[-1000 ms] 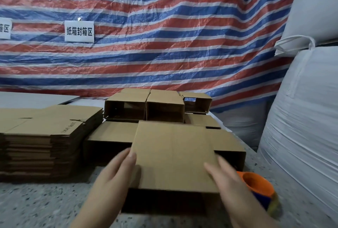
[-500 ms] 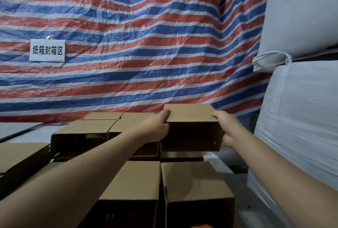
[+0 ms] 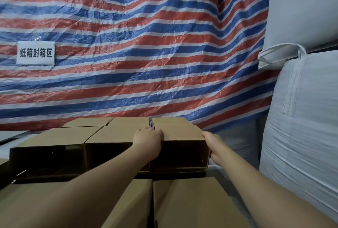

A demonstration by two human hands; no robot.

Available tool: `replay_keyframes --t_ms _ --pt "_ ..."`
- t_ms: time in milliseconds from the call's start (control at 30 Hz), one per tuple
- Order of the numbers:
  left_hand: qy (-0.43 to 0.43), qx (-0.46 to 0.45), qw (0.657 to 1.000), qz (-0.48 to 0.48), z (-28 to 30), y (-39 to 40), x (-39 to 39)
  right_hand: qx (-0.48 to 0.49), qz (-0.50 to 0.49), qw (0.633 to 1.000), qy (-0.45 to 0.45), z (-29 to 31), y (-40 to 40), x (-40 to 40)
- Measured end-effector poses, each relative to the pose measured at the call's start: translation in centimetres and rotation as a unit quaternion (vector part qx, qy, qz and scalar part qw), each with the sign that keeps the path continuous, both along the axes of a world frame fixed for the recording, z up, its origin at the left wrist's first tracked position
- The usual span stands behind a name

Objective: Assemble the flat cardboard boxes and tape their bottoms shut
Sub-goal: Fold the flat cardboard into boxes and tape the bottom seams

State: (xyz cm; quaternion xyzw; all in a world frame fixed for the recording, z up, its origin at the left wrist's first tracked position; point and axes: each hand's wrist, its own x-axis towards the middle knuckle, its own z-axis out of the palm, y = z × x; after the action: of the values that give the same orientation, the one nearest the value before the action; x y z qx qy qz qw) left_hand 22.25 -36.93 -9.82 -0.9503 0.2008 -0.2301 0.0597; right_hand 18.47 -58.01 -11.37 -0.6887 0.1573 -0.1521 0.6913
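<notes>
An assembled brown cardboard box (image 3: 181, 133) lies on its side in the far row, its open end dark and facing me. My left hand (image 3: 147, 139) grips its left top edge with curled fingers. My right hand (image 3: 213, 141) holds its right wall, thumb on the top edge, the other fingers hidden behind the box. Both arms are stretched far forward. The box sits level with the neighbouring assembled boxes (image 3: 73, 136) to its left and touches another box (image 3: 170, 120) behind it.
Two more assembled boxes (image 3: 190, 202) lie in the near row under my arms. A red, white and blue striped tarp (image 3: 146, 53) with a white label (image 3: 35, 53) hangs behind. Large white bulk bags (image 3: 301, 118) stand close on the right.
I lifted the box from in front of me and carried it forward. It has come down from mid-air into the far row beside the other boxes.
</notes>
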Motion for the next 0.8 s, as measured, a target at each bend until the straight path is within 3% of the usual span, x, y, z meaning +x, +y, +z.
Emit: replay_keyframes --t_ms 167,367,467,600,800 --pt "-0.027 -0.031 0.999 -0.015 -0.1 -0.1 -0.7 -0.047 -0.011 0.999 0.012 0.0 0.0 -0.2" --pt "-0.048 -0.067 0.994 -0.076 1.2 2.3 -4.7 -0.242 -0.115 0.963 -0.032 2.9 1.0 -2.7" --pt "-0.081 -0.119 0.985 -0.092 2.9 5.0 -8.2 -0.287 -0.133 0.947 -0.051 4.4 2.7 -4.8" --pt "-0.103 -0.183 0.973 -0.096 5.1 10.4 -13.9 -0.334 -0.095 0.935 -0.069 6.3 7.3 -9.0" --pt "-0.112 -0.179 0.977 -0.013 5.8 20.6 -21.6 -0.369 0.006 0.918 -0.147 6.3 15.8 -17.1"
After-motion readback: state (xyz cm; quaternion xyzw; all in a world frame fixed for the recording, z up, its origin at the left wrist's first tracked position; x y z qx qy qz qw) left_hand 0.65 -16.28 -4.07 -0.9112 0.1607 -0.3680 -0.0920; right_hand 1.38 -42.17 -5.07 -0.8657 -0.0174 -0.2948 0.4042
